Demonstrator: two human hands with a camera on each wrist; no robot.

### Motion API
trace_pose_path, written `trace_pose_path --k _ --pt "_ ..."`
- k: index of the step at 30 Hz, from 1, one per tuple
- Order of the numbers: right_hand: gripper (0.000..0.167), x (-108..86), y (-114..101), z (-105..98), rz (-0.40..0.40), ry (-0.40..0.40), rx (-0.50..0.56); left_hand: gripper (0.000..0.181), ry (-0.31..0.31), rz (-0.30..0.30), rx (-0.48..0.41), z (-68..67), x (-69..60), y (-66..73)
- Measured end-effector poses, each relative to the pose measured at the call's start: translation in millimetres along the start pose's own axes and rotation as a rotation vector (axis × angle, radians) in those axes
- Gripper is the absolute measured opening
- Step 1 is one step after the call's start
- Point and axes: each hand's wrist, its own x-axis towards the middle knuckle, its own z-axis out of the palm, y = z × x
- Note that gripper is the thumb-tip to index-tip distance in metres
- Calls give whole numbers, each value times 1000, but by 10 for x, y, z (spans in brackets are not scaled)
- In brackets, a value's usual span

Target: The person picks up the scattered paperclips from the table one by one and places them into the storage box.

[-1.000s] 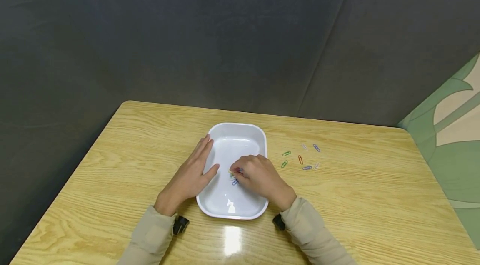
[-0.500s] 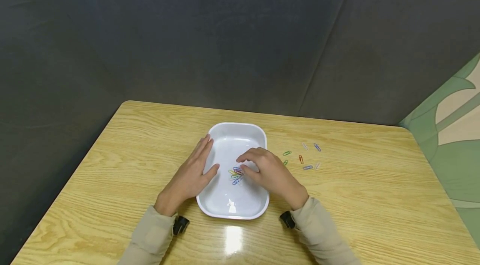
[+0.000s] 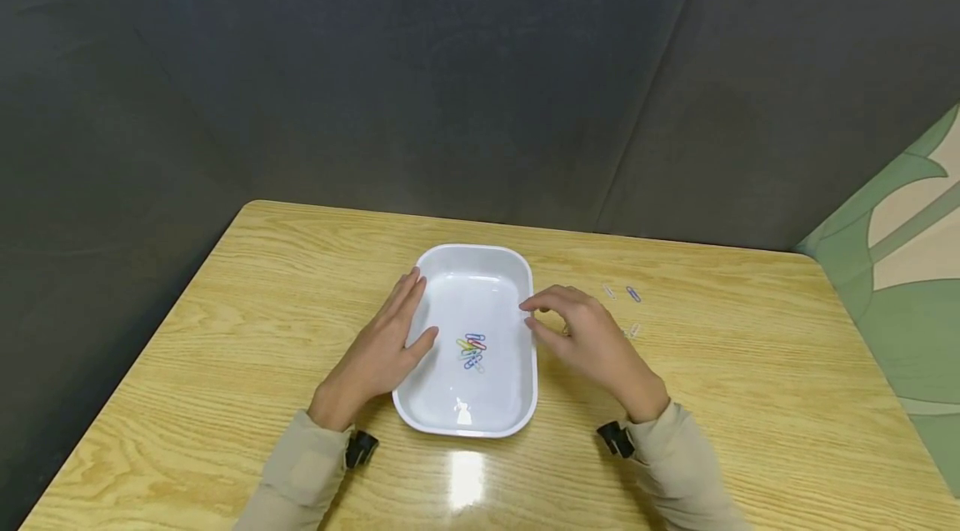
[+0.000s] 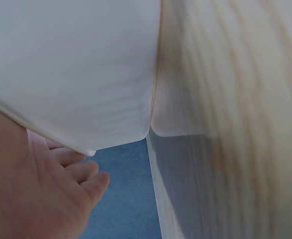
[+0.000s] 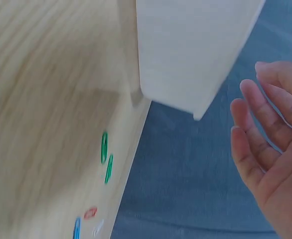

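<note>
A white rectangular tray (image 3: 470, 423) stands on the wooden table, with a small cluster of coloured paper clips (image 3: 472, 352) on its floor. My left hand (image 3: 378, 352) rests along the tray's left rim, fingers extended and thumb over the inside. My right hand (image 3: 588, 339) hovers by the right rim, fingers loosely bent, thumb and forefinger apart, holding nothing visible. In the right wrist view, green paper clips (image 5: 104, 148), a red paper clip (image 5: 90, 212) and a blue paper clip (image 5: 76, 229) lie beyond the tray. The right hand covers some of these in the head view.
Right of the tray, a blue paper clip (image 3: 633, 293) and a white paper clip (image 3: 609, 292) lie loose on the table (image 3: 750, 381). Dark fabric (image 3: 420, 81) hangs behind the table's back edge. A green leaf-patterned panel (image 3: 915, 331) borders the right side.
My right hand has let go of what it pinched over the cluster, opened, and moved right to the tray's right rim. The left hand has stayed put.
</note>
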Motion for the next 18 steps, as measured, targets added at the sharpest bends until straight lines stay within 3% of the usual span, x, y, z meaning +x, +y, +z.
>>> trace_pose_path --k 18 --pt "18 -272 315 -276 35 38 -51 74 -10 -13 0 0 8 4"
